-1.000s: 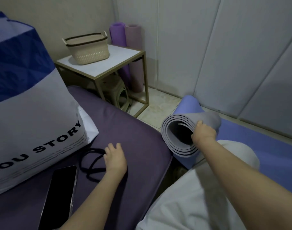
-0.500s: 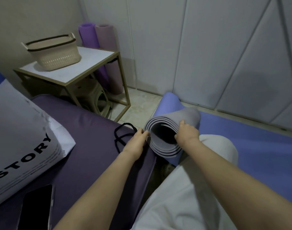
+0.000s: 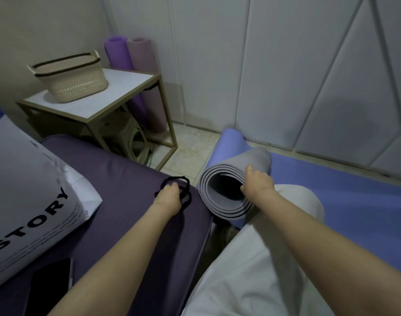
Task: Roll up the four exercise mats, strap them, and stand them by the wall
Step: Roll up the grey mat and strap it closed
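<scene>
Two things differ from a second ago. The black strap (image 3: 183,190), which lay by the phone (image 3: 51,286) and the printed bag (image 3: 24,201), is now at the edge of the purple cushion (image 3: 126,179), just beside the grey rolled mat (image 3: 227,209). The left hand (image 3: 168,196), which touched the roll's end half a second back, is on the strap again, its fingers curled into the loops.

The right hand (image 3: 257,182) pinches the roll's near end, thumb inside the hollow and fingers over the outer layers, so the coil stays closed. The roll lies on the floor between the cushion and the person's knee.

I judge the rolling of this mat done and the strapping about to begin, since strap and roll are now in reach of each other.

Counted, there are four mats. A purple rolled mat (image 3: 117,53) and a mauve rolled mat (image 3: 142,55) stand upright in the corner against the wall (image 3: 217,65). The grey one is in hand, and the blue mat (image 3: 343,201) is spread flat on the floor. I see one strap, one basket (image 3: 71,80), one side table (image 3: 126,87), one stool (image 3: 131,137), one phone and one bag.
</scene>
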`<state>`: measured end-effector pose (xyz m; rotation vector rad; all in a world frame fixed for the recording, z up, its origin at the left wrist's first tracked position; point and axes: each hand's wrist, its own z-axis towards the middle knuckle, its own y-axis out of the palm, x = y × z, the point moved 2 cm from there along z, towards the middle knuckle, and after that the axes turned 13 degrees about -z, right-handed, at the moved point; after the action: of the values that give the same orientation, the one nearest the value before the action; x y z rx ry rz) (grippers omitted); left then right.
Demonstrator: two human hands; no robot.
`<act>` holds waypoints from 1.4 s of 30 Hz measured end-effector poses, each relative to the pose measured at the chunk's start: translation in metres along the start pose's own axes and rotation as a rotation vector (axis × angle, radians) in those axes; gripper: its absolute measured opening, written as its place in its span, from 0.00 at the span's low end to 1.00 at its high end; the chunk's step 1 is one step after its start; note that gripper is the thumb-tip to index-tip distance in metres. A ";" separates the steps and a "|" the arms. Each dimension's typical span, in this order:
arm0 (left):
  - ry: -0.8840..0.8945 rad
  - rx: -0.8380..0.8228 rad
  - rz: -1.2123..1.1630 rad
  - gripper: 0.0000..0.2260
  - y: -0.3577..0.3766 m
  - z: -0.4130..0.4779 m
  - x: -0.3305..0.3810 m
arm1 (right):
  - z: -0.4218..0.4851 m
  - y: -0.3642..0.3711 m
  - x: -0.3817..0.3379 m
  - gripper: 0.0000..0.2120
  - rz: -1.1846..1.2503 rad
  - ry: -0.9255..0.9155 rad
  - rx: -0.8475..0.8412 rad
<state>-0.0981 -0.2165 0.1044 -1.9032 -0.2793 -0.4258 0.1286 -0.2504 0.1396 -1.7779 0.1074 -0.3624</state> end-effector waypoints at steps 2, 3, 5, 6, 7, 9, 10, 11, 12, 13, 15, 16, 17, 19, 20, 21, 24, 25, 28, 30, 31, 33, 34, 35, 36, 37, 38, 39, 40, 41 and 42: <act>-0.018 0.008 -0.003 0.10 0.000 0.000 -0.005 | 0.000 -0.001 0.001 0.27 0.010 -0.006 -0.003; -0.023 0.026 -0.018 0.10 -0.001 0.000 -0.005 | -0.001 -0.002 0.002 0.27 0.011 -0.013 -0.005; -0.031 0.057 -0.062 0.11 -0.005 0.000 0.001 | -0.002 -0.003 0.004 0.27 0.014 -0.030 -0.007; -0.029 0.086 -0.097 0.11 -0.008 0.000 0.004 | -0.003 -0.003 0.005 0.26 0.017 -0.038 -0.003; -0.025 0.131 -0.149 0.12 -0.011 0.000 0.008 | -0.003 -0.005 0.007 0.25 0.022 -0.042 0.002; -0.011 0.256 -0.293 0.14 -0.022 0.002 0.015 | 0.000 -0.010 0.013 0.22 0.042 -0.039 0.016; 0.008 0.325 -0.374 0.14 -0.028 0.004 0.019 | 0.003 -0.016 0.018 0.21 0.057 -0.028 0.032; 0.036 0.382 -0.448 0.13 -0.034 0.006 0.024 | 0.009 -0.023 0.024 0.21 0.071 -0.010 0.056; 0.078 0.430 -0.516 0.12 -0.039 0.008 0.031 | 0.015 -0.030 0.030 0.20 0.080 0.012 0.088; 0.127 0.472 -0.576 0.11 -0.043 0.011 0.038 | 0.021 -0.038 0.037 0.19 0.082 0.037 0.125; 0.216 0.548 -0.671 0.09 -0.049 0.016 0.056 | 0.031 -0.052 0.050 0.17 0.065 0.079 0.191; 0.255 0.577 -0.706 0.09 -0.051 0.018 0.066 | 0.035 -0.057 0.055 0.17 0.055 0.092 0.212; 0.294 0.600 -0.735 0.08 -0.052 0.020 0.078 | 0.037 -0.061 0.060 0.17 0.048 0.100 0.226; 0.385 0.624 -0.783 0.07 -0.056 0.026 0.105 | 0.042 -0.066 0.068 0.22 0.023 0.115 0.245; 0.435 0.622 -0.794 0.07 -0.057 0.029 0.120 | 0.044 -0.067 0.072 0.23 0.006 0.122 0.254; 0.485 0.606 -0.792 0.07 -0.057 0.033 0.135 | 0.046 -0.068 0.077 0.23 -0.005 0.129 0.267; 0.615 0.522 -0.752 0.08 -0.052 0.046 0.176 | 0.050 -0.071 0.093 0.19 0.003 0.149 0.307; 0.644 0.497 -0.745 0.08 -0.050 0.049 0.188 | 0.051 -0.073 0.100 0.17 0.008 0.155 0.328; 0.691 0.482 -0.694 0.10 -0.048 0.057 0.222 | 0.050 -0.081 0.125 0.14 0.017 0.180 0.405; 0.747 0.490 -0.623 0.11 -0.048 0.061 0.245 | 0.049 -0.085 0.143 0.14 0.031 0.210 0.433; 0.773 0.474 -0.603 0.11 -0.048 0.062 0.257 | 0.048 -0.087 0.152 0.14 0.052 0.228 0.442; 0.812 0.417 -0.601 0.11 -0.047 0.061 0.281 | 0.044 -0.088 0.170 0.13 0.094 0.269 0.451; 0.831 0.391 -0.608 0.11 -0.045 0.060 0.292 | 0.042 -0.089 0.178 0.13 0.098 0.290 0.452; 0.853 0.369 -0.613 0.11 -0.043 0.059 0.302 | 0.039 -0.090 0.187 0.13 0.094 0.309 0.451; 0.874 0.342 -0.618 0.11 -0.041 0.058 0.311 | 0.035 -0.090 0.196 0.13 0.089 0.325 0.448; 0.892 0.310 -0.620 0.11 -0.039 0.057 0.319 | 0.032 -0.091 0.205 0.14 0.083 0.336 0.445; 0.908 0.277 -0.621 0.11 -0.036 0.058 0.326 | 0.028 -0.092 0.213 0.14 0.077 0.346 0.443; 0.924 0.254 -0.616 0.10 -0.034 0.057 0.333 | 0.024 -0.094 0.221 0.14 0.071 0.360 0.443; 0.937 0.234 -0.619 0.10 -0.031 0.056 0.340 | 0.020 -0.096 0.229 0.14 0.068 0.376 0.444; 0.948 0.221 -0.625 0.10 -0.030 0.055 0.347 | 0.016 -0.099 0.236 0.14 0.066 0.396 0.446; 0.951 0.209 -0.640 0.10 -0.028 0.055 0.353 | 0.011 -0.103 0.243 0.14 0.063 0.415 0.451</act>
<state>0.2203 -0.1583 0.2592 -1.1907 -0.2649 -1.5867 0.3498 -0.2795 0.2819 -1.2337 0.3468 -0.6519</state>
